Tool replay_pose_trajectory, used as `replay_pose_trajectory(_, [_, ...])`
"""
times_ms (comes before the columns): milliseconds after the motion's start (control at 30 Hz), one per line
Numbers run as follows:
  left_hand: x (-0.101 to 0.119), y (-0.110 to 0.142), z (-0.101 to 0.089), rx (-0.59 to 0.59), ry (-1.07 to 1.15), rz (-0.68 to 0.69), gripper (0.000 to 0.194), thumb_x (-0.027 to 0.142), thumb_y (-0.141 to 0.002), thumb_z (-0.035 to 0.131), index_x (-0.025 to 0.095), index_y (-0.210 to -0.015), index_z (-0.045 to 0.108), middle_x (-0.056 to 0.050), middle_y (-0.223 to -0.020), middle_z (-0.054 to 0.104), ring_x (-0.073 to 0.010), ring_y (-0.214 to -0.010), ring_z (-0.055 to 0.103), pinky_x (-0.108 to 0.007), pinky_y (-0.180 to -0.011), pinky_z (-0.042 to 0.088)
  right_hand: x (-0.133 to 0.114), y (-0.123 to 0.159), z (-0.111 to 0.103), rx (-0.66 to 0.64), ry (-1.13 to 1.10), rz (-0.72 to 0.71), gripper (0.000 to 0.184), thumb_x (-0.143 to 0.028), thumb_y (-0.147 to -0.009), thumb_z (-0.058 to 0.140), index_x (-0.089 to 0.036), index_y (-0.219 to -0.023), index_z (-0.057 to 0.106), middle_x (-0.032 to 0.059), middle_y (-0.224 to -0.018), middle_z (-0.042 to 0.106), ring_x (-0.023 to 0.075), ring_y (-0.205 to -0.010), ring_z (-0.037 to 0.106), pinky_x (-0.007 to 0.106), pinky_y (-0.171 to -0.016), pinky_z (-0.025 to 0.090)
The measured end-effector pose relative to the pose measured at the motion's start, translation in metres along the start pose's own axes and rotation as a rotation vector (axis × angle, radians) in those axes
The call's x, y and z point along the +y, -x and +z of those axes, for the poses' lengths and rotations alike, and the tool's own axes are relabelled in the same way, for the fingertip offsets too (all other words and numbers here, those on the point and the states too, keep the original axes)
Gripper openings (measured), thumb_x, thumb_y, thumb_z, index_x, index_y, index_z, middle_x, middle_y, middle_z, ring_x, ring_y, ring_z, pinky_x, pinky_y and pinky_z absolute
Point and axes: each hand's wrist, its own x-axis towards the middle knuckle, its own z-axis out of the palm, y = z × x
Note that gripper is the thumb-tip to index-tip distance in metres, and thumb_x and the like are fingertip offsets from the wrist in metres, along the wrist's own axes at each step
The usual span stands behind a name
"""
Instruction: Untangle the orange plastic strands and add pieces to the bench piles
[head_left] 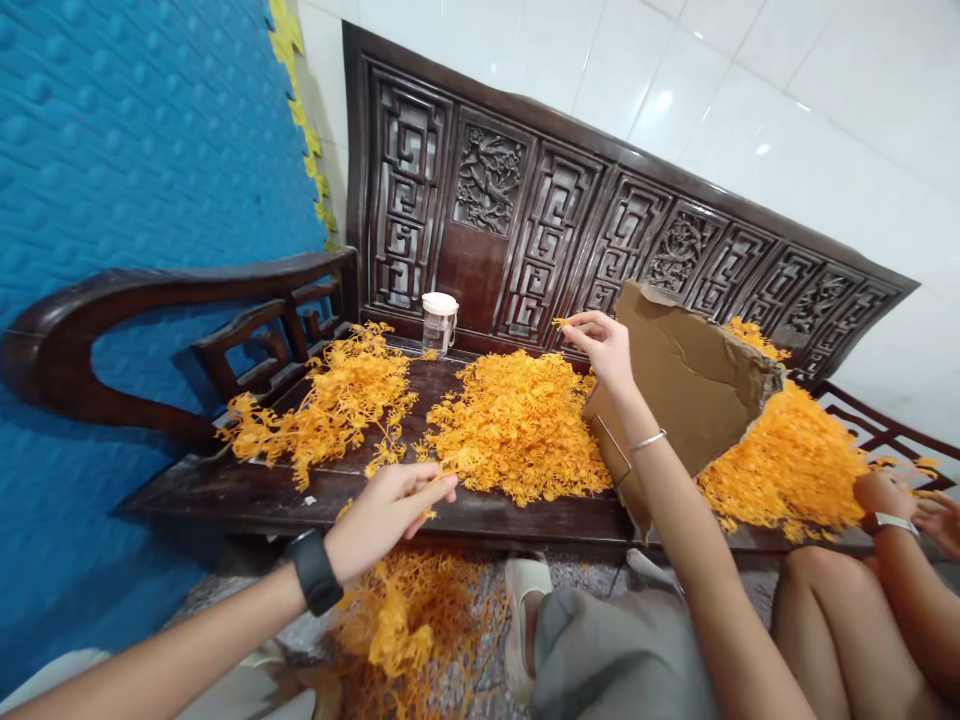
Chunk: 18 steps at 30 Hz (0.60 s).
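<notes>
Branching pieces (525, 430): bright orange throughout, as my feed renders them. Bench (480, 515): dark reddish brown; on its backrest (472, 270) I count angular fretwork alternating with ornate relief panels. Mat (150, 150): blue, patterned with raised dots; edging (296, 90), yellow. Wall tiles (675, 90): white, pale grid lines. Cardboard (682, 380): plain brown. Cup lid (440, 302): I read pinkish white. Wristband (316, 572): black. Bangle (648, 440): silver. Trousers (615, 640): plain grey. Shoe (525, 575): off-white.
</notes>
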Motion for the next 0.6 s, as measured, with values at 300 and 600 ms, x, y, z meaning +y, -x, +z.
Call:
replay_pose_trajectory(300, [0.0, -0.006, 0.002, 0.004, -0.027, 0.011, 0.035, 0.048, -0.07, 0.046, 0.016, -0.061, 0.055, 0.01, -0.033, 0.034, -0.0082, -0.032, 0.032, -0.021, -0.041, 0.026, 0.049, -0.006, 0.004, -0.01, 0.019, 0.124, 0.021, -0.029, -0.062, 0.061, -0.014, -0.076, 0.063, -0.0002, -0.058, 0.06, 0.0104, -0.055, 0.052, 0.023, -0.053, 0.039])
replay_pose_trajectory(600, [0.007, -0.007, 0.002, 0.009, -0.008, 0.02, 0.033, 0.047, -0.07, 0.046, 0.016, -0.062, 0.055, 0.009, -0.035, 0.035, -0.0086, -0.034, 0.034, -0.022, -0.042, 0.027, 0.052, -0.009, 0.016, -0.068, -0.002, 0.146, 0.024, -0.036, -0.066, 0.06, -0.014, -0.077, 0.062, 0.0025, -0.065, 0.062, 0.0115, -0.061, 0.054, 0.022, -0.056, 0.04])
